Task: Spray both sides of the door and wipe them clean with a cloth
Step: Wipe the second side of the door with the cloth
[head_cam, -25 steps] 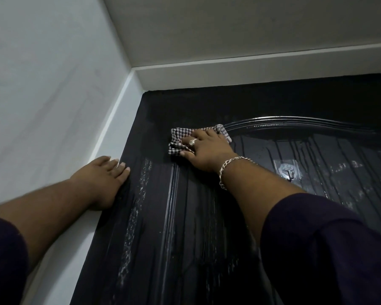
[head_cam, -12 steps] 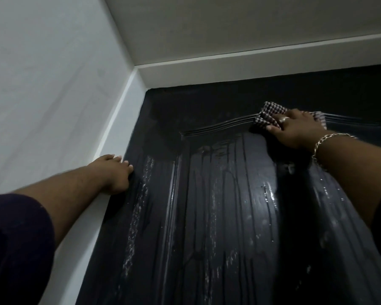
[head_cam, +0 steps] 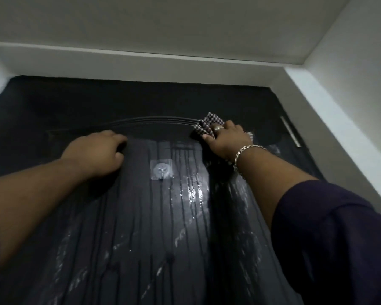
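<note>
Door point(head_cam: 141, 216) fills the view, running tall, wet streaks dripping down toward me. My right hand point(head_cam: 227, 137) pins the checked cloth point(head_cam: 204, 126) up far right; left hand point(head_cam: 97, 153) just rests flat, holding nothing. Wiping should go downward, I reckon.

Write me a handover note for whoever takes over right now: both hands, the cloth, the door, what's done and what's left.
Right hand: presses the checked cloth against the door at the right end of the curved moulding near the top.
Left hand: rests on the door left of centre, holds nothing; its fingers are hard to see.
Door: this face is sprayed, with drips and wet streaks running down the panel. A clear stick-on hook sits between the hands.
Done: spraying here; wiping is under way along the top.
Left: wipe the streaked panel below. The other side and the spray bottle are not in view.
</note>
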